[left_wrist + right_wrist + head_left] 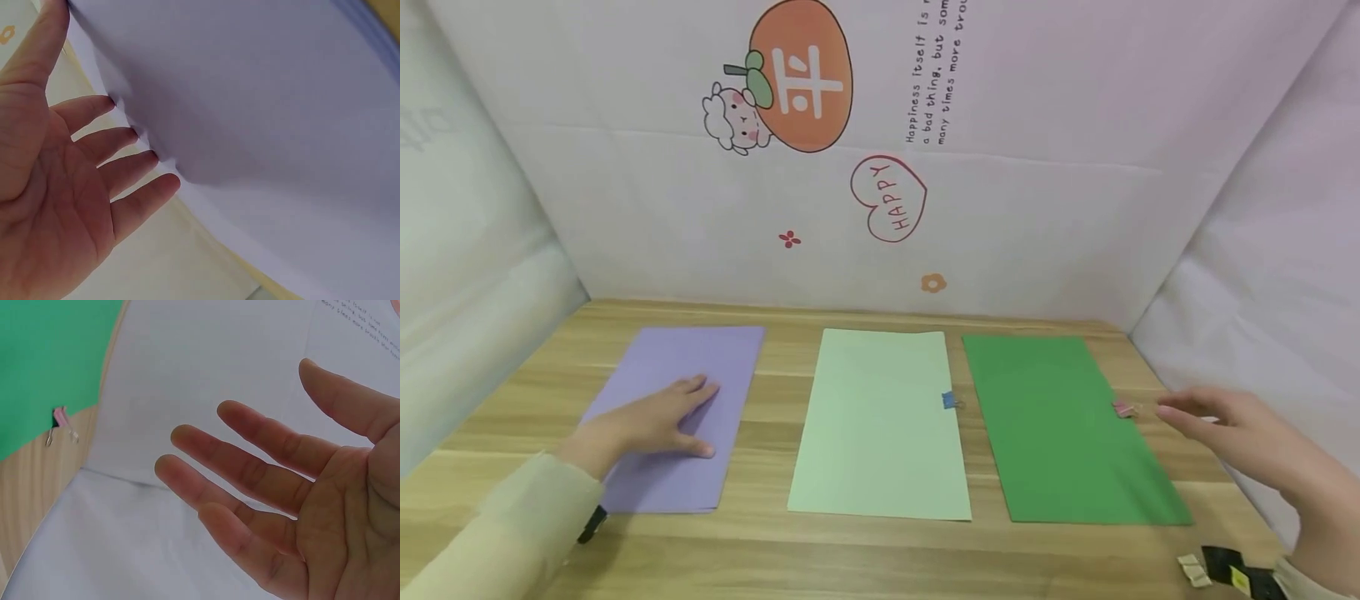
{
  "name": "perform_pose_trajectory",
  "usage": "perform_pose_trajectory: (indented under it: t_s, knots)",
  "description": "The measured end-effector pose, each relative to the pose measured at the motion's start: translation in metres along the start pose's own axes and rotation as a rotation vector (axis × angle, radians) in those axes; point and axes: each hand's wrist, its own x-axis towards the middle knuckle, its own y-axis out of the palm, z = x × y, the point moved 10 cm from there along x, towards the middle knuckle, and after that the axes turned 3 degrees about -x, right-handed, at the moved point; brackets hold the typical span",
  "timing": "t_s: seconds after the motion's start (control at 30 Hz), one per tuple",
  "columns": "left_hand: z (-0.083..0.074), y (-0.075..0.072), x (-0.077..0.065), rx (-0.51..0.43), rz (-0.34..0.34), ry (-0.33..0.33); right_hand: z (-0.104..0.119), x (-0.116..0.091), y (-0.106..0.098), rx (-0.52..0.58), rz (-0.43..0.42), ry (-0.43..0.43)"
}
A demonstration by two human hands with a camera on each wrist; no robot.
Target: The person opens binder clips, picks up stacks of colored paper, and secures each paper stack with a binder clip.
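My left hand (658, 418) rests on a stack of purple paper (718, 354) at the left of the table, fingers spread and fingertips touching the sheet. In the left wrist view the left fingers (134, 203) meet the purple surface. My right hand (1243, 425) hovers to the right of the green paper (1060, 433), fingers slightly bent, holding nothing. Close to its fingertips, a pink binder clip (1124, 409) grips the green paper's right edge; in the right wrist view the pink clip (60, 417) stands apart from the hand.
Between the two lies pale green paper (880, 433), with a blue binder clip (950, 401) on its right edge. A cream-coloured clip (1193, 571) lies at the table's front right, beside the black wrist strap. White printed cloth (1037, 208) walls off the back and sides.
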Motion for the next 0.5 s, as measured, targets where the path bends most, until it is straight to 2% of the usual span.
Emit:
perform_pose_trajectory:
  t_s: [0.23,0.5]
  knots:
    - [-0.002,0.003,0.004,-0.029,0.006,-0.003,-0.018,-0.011,0.003,-0.024,0.050,0.027]
    - [-0.013,0.005,0.007,-0.027,0.022,0.000,-0.055,-0.020,0.018,-0.018,0.212,0.090]
